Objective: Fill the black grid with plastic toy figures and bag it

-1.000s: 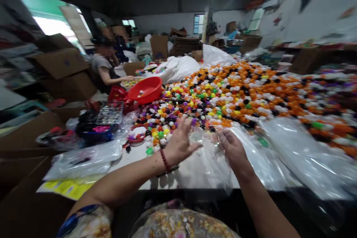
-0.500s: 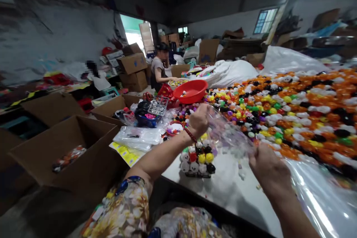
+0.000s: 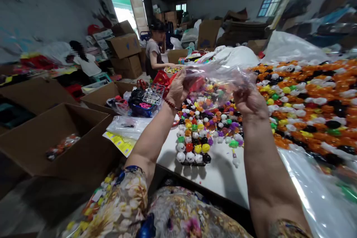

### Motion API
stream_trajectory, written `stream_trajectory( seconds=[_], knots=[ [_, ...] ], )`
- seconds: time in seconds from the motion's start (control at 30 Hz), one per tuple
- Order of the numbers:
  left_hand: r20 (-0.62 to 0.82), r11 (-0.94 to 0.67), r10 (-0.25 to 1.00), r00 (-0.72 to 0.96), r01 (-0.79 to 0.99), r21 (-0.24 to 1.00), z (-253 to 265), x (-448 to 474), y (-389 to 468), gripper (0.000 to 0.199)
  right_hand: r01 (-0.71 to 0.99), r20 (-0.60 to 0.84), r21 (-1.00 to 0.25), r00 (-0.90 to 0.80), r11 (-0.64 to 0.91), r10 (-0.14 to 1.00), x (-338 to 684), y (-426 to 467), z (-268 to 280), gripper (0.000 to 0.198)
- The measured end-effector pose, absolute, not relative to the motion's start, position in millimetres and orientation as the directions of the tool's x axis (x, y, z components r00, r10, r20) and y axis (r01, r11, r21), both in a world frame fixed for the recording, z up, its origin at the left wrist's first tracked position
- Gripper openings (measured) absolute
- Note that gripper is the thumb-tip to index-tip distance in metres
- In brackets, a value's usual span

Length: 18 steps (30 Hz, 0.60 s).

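Both my hands hold a clear plastic bag (image 3: 214, 78) stretched out above the table. My left hand (image 3: 177, 89) grips its left side, and a beaded bracelet circles that wrist. The bag's right side is pinched in my right hand (image 3: 248, 100). Below the bag, a rack (image 3: 193, 163) near the table's front edge holds rows of small round character heads (image 3: 192, 148) in white, yellow, red, green and black. A small loose piece with a white head (image 3: 235, 160) lies to the right of the rack.
Orange, white and black pieces (image 3: 312, 100) are heaped on the right, beside clear plastic sheeting (image 3: 304, 182). Left of the table stands an open carton (image 3: 83, 156). Plastic bags (image 3: 128, 127) lie on a yellow printed sheet (image 3: 119, 143). A co-worker (image 3: 154, 50) sits beyond.
My hands have risen with the bag and moved it away from me, spreading it nearly level. The filled rack now shows more fully beneath. My view has shifted slightly.
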<state>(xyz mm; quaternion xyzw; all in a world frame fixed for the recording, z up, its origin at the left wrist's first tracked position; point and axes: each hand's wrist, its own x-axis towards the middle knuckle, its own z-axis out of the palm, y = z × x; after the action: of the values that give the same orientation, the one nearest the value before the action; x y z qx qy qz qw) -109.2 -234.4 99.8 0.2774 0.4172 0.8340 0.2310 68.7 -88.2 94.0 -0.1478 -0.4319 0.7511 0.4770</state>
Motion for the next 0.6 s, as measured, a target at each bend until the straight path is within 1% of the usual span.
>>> stream_trajectory(
  seconds=[0.03, 0.07, 0.1, 0.13, 0.2, 0.27, 0.33, 0.4, 0.5, 0.6],
  knots=[
    [0.342, -0.637, 0.588, -0.733, -0.16, 0.754, 95, -112, -239, 0.021, -0.627, 0.194, -0.744, -0.532, -0.229, 0.824, 66, -91, 91, 0.025],
    [0.387, -0.688, 0.565, -0.729, -0.157, 0.709, 86, -114, -244, 0.02, -0.632, 0.177, -0.721, -0.565, -0.285, 0.806, 63, -95, 84, 0.022],
    [0.396, -0.692, 0.56, -0.728, -0.147, 0.707, 73, -117, -249, 0.018, -0.605, 0.138, -0.725, -0.597, -0.33, 0.79, 61, -98, 72, 0.018],
    [0.375, -0.669, 0.563, -0.737, -0.14, 0.73, 56, -118, -253, 0.017, -0.561, 0.092, -0.744, -0.624, -0.363, 0.776, 59, -101, 55, 0.012],
    [0.24, -0.562, 0.593, -0.769, -0.181, 0.807, 17, -120, -261, 0.021, -0.458, -0.041, -0.785, -0.635, -0.418, 0.772, 54, -105, 12, 0.006],
    [0.056, -0.438, 0.593, -0.803, -0.263, 0.86, -22, -118, -267, 0.027, -0.374, -0.133, -0.809, -0.634, -0.453, 0.762, 50, -108, -32, 0.008],
    [-0.007, -0.398, 0.576, -0.817, -0.288, 0.871, -53, -114, -271, 0.031, -0.324, -0.182, -0.828, -0.616, -0.457, 0.767, 46, -111, -69, 0.011],
    [-0.049, -0.374, 0.551, -0.833, -0.298, 0.878, -75, -111, -275, 0.035, -0.291, -0.207, -0.846, -0.594, -0.447, 0.777, 43, -115, -94, 0.014],
    [-0.1, -0.346, 0.504, -0.858, -0.306, 0.887, -95, -109, -279, 0.037, -0.26, -0.188, -0.878, -0.586, -0.402, 0.788, 41, -122, -113, 0.023],
    [-0.139, -0.317, 0.465, -0.874, -0.31, 0.896, -110, -108, -283, 0.036, -0.188, -0.153, -0.93, -0.586, -0.317, 0.796, 42, -129, -125, 0.035]
  ],
)
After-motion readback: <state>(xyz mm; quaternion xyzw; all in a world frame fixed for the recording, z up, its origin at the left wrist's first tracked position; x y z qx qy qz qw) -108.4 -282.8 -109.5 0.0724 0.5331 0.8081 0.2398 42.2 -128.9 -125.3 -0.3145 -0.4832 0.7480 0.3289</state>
